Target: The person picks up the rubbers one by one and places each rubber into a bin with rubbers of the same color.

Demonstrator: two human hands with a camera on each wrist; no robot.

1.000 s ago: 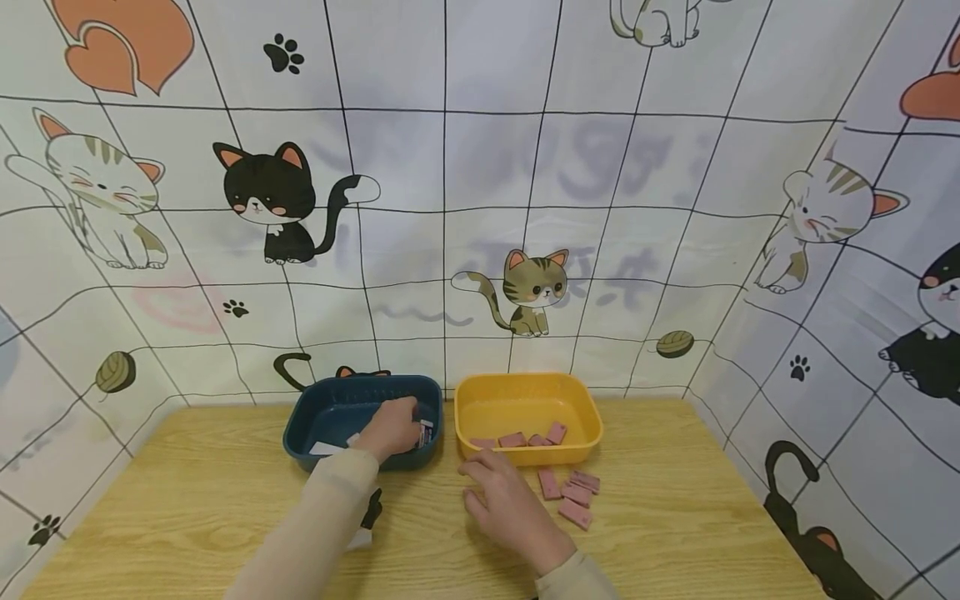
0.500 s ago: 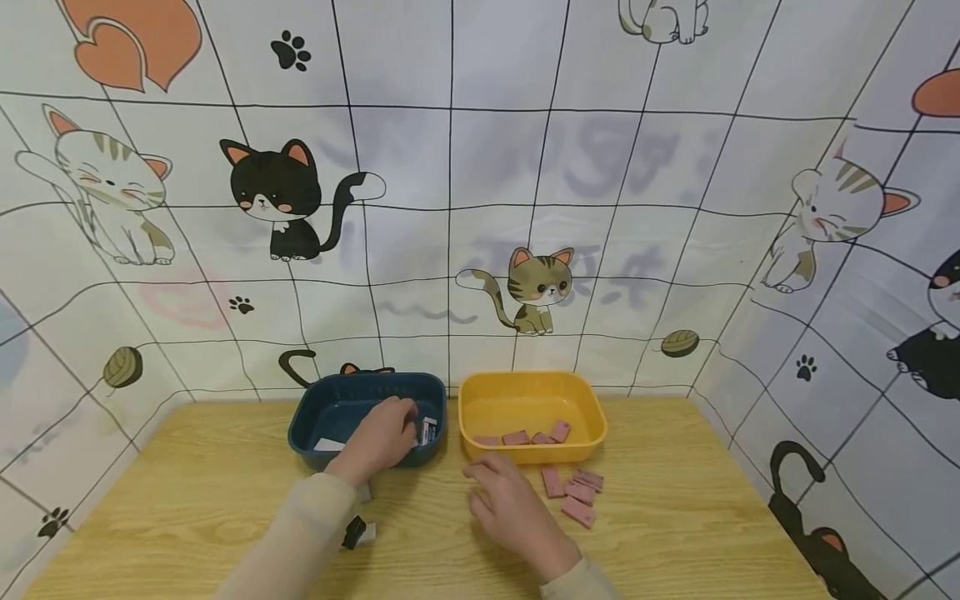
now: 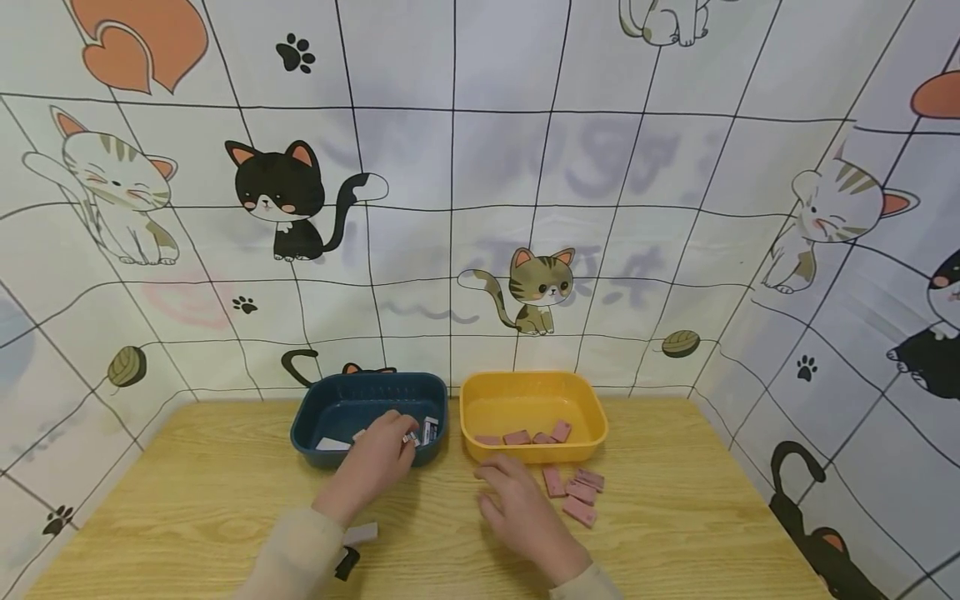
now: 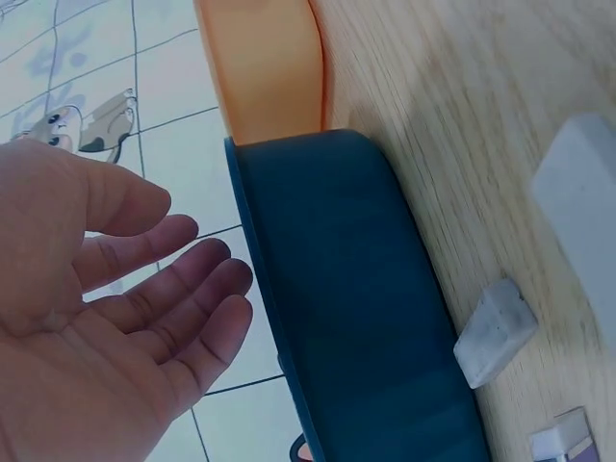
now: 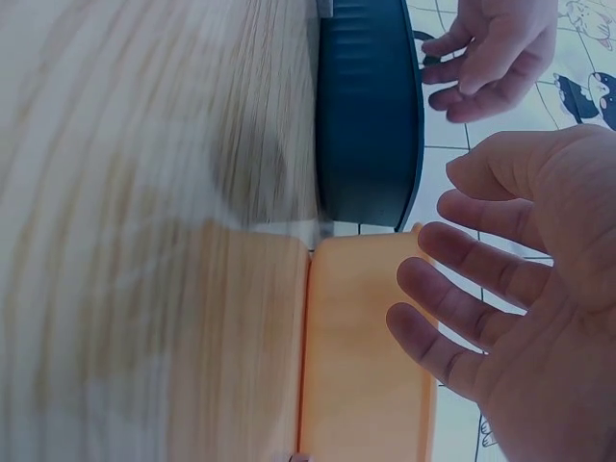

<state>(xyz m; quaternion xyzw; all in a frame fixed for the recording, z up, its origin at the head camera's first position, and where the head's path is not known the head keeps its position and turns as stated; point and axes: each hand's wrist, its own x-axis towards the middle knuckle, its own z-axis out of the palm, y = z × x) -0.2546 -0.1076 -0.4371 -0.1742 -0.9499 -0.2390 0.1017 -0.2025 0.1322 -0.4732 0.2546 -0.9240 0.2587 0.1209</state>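
Observation:
My left hand [image 3: 377, 457] hovers over the near rim of the dark blue tub [image 3: 315, 454]. Its fingers are loosely bent and hold nothing in the left wrist view. White eraser-like blocks lie inside the tub, among them one with a printed sleeve [image 3: 430, 431]. Beside the near side of the yellow tub [image 3: 532, 454] is my right hand [image 3: 521, 512], fingers relaxed, nothing held. Several pink rectangular blocks [image 3: 579, 511] are on the table to its right, and more pink pieces [image 3: 517, 437] are in the yellow tub.
On the table near my left forearm are a pale block [image 3: 362, 534] and a black piece [image 3: 347, 563]. In the left wrist view, a small whitish block [image 4: 496, 332] lies by the blue tub's outer wall. A cat-patterned cloth [image 3: 405, 242] hangs behind both tubs.
My left hand has drawn back from inside the blue tub toward its near rim. The pale block and black piece near the forearm show differently. My right hand has barely moved.

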